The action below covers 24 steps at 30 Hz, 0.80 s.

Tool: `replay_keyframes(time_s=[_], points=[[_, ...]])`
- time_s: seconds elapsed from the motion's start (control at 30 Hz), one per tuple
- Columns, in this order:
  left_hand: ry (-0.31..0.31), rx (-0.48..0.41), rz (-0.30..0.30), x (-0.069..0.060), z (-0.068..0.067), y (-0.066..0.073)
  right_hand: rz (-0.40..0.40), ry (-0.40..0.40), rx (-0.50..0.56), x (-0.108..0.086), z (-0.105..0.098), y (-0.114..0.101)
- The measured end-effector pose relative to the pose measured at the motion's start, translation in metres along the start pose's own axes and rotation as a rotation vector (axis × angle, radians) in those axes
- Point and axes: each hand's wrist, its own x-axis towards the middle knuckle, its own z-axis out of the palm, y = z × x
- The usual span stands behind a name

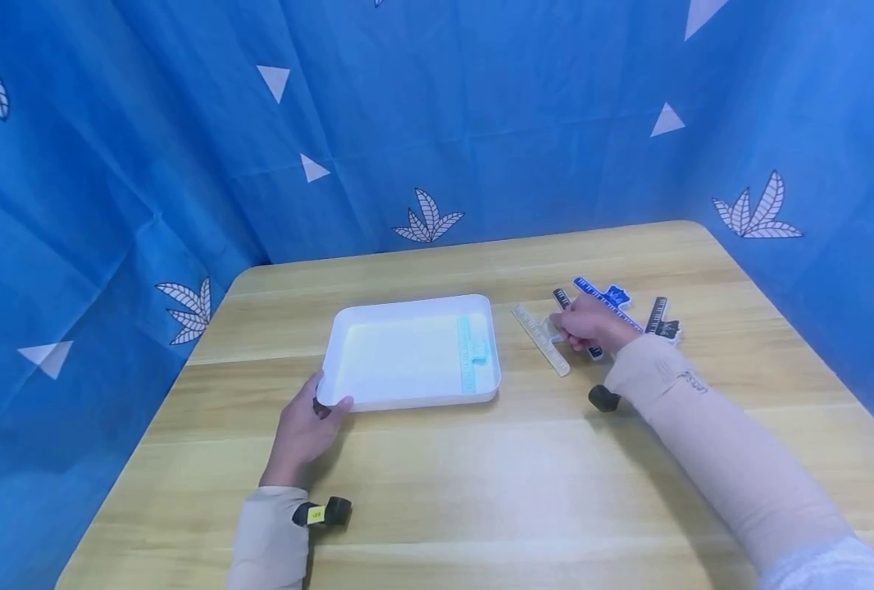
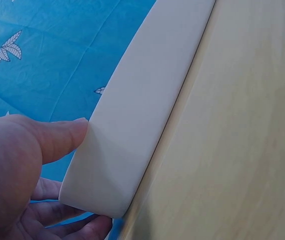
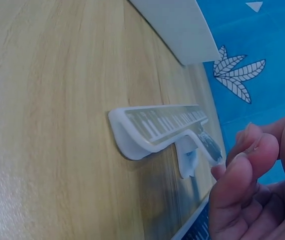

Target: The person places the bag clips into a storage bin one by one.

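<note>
Clip [image 3: 158,125], pale (piano-key print).

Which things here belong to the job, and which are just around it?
Seem part of the job:
white tray, held by the left hand
turquoise clip in the tray
pale clip at the right hand
probably the blue clip, a black clip partly behind that hand, and another black clip

Just around:
table
blue curtain
black device on the left wrist
</note>
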Motion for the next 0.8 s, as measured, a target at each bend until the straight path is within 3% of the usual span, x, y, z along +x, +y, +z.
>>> replay_keyframes(time_s=[0.17,0.33,0.8], points=[[0.032,-0.015,0.041,0.005,-0.003,0.005,-0.022,0.043,-0.002,-0.001,-0.002,-0.005],[0.007,-0.014,0.008,0.002,-0.003,0.005,0.014,-0.002,-0.006,-0.001,0.001,-0.002],[-0.007,-0.021,-0.014,-0.007,-0.001,0.003,0.044,0.01,0.003,0.001,0.01,0.005]])
